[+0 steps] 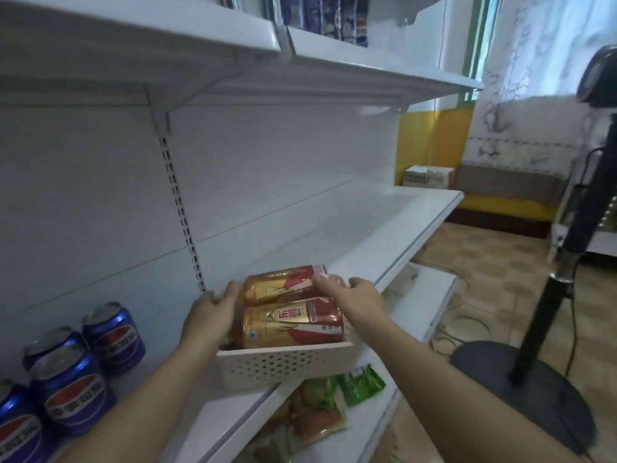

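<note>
A cream perforated basket [287, 364] sits on the white middle shelf [377, 225], its near end over the shelf's front edge. Two gold-and-red drink cans lie on their sides in it, one [293, 324] nearer me and one [283, 284] behind it. My left hand [213, 310] grips the far can's left end, fingers curled round it. My right hand [354, 295] holds the same can from the right, thumb on its top. The far wall of the basket is hidden by the cans and hands.
Several blue Pepsi cans [115, 337] stand at the left of the same shelf. Snack packets [362, 384] lie on the lower shelf [430, 295]. More cans stand on the top shelf [384, 65]. A black stand with a round base [521, 389] rises at right.
</note>
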`<move>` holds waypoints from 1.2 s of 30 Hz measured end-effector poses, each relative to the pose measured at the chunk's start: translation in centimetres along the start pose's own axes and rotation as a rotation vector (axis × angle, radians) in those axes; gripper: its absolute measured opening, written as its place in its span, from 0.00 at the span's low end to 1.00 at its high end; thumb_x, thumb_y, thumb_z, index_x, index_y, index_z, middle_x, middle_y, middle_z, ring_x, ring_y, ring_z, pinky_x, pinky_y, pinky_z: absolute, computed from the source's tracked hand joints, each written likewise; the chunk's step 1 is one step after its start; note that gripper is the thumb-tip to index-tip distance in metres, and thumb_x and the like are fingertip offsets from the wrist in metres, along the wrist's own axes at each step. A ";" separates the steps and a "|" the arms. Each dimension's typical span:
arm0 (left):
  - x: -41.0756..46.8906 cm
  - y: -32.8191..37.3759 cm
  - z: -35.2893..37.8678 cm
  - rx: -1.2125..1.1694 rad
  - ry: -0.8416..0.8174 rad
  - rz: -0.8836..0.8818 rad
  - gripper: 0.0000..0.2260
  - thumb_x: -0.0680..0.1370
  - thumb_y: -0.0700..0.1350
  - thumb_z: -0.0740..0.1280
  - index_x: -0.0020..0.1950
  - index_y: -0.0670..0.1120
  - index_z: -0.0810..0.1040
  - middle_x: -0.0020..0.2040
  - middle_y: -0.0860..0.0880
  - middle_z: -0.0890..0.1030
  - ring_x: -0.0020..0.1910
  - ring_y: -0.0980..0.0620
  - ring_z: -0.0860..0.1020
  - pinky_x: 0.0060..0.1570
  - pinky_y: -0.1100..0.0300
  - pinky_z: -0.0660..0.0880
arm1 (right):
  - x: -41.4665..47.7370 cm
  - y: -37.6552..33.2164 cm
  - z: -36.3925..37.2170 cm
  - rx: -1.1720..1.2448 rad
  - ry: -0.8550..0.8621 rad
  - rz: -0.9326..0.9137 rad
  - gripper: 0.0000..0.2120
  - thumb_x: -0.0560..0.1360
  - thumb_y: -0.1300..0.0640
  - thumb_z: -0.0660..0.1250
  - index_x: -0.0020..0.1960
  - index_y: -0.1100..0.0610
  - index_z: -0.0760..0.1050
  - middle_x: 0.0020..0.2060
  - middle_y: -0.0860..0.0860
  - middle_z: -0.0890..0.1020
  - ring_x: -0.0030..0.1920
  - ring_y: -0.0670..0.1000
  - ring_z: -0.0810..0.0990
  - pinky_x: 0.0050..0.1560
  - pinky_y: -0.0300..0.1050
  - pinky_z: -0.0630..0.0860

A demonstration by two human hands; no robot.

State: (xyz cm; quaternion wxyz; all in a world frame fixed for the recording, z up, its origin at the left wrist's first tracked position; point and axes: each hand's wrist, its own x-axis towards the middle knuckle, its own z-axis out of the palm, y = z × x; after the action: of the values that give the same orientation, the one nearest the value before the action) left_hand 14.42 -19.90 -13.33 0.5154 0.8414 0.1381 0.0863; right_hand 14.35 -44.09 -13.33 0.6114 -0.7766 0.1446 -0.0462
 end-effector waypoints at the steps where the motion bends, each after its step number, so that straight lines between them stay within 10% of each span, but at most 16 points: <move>1: -0.1 0.2 1.2 -0.008 0.004 0.022 0.42 0.66 0.81 0.56 0.61 0.50 0.77 0.56 0.47 0.84 0.54 0.43 0.83 0.56 0.40 0.79 | -0.1 1.0 -1.2 0.050 0.033 0.026 0.70 0.47 0.17 0.72 0.77 0.58 0.66 0.67 0.56 0.80 0.61 0.59 0.83 0.62 0.62 0.80; 6: -7.0 4.8 8.9 -0.067 -0.204 0.180 0.32 0.68 0.74 0.67 0.59 0.51 0.80 0.55 0.48 0.85 0.51 0.45 0.84 0.50 0.41 0.83 | -5.2 5.3 -11.7 0.182 0.283 0.123 0.37 0.56 0.27 0.80 0.53 0.49 0.76 0.47 0.49 0.86 0.47 0.55 0.88 0.54 0.59 0.84; 11: -15.5 10.0 18.6 -0.152 -0.534 0.283 0.27 0.69 0.71 0.70 0.60 0.54 0.80 0.54 0.53 0.83 0.52 0.50 0.82 0.49 0.43 0.83 | -11.3 9.8 -24.2 0.191 0.553 0.118 0.36 0.58 0.26 0.79 0.56 0.48 0.79 0.45 0.48 0.88 0.43 0.53 0.89 0.48 0.55 0.86; 15: -20.7 13.1 26.2 -0.197 -0.739 0.348 0.30 0.63 0.76 0.71 0.57 0.59 0.79 0.52 0.54 0.85 0.50 0.49 0.85 0.46 0.42 0.83 | -16.3 11.2 -32.1 0.219 0.726 0.122 0.17 0.70 0.41 0.79 0.50 0.49 0.78 0.42 0.49 0.87 0.36 0.49 0.88 0.36 0.47 0.84; 26: -35.8 32.2 44.4 -0.224 -1.227 0.388 0.23 0.66 0.73 0.70 0.55 0.63 0.81 0.45 0.62 0.86 0.45 0.60 0.85 0.49 0.47 0.83 | -24.5 8.0 -55.5 0.107 1.190 0.262 0.24 0.64 0.30 0.74 0.52 0.43 0.82 0.42 0.40 0.88 0.42 0.45 0.88 0.49 0.54 0.84; 31: -41.6 48.1 46.3 -0.196 -1.371 0.386 0.11 0.71 0.51 0.77 0.52 0.57 0.82 0.43 0.60 0.87 0.41 0.65 0.84 0.43 0.61 0.81 | -27.2 -2.0 -66.6 0.117 1.304 0.336 0.19 0.62 0.26 0.73 0.49 0.32 0.79 0.42 0.40 0.88 0.41 0.46 0.88 0.49 0.56 0.85; 36: -45.6 61.9 47.0 -0.210 -1.427 0.413 0.16 0.72 0.39 0.77 0.53 0.56 0.79 0.40 0.64 0.86 0.39 0.67 0.83 0.34 0.75 0.75 | -27.8 -12.6 -76.8 0.023 1.367 0.352 0.28 0.62 0.25 0.72 0.51 0.44 0.80 0.42 0.41 0.87 0.42 0.42 0.86 0.46 0.49 0.83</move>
State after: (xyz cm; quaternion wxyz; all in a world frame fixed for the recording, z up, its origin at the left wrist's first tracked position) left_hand -6.40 -100.87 20.36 0.5308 0.6481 -0.3994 -0.3725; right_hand -29.15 -105.52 20.74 0.3900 -0.5322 0.6192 -0.4257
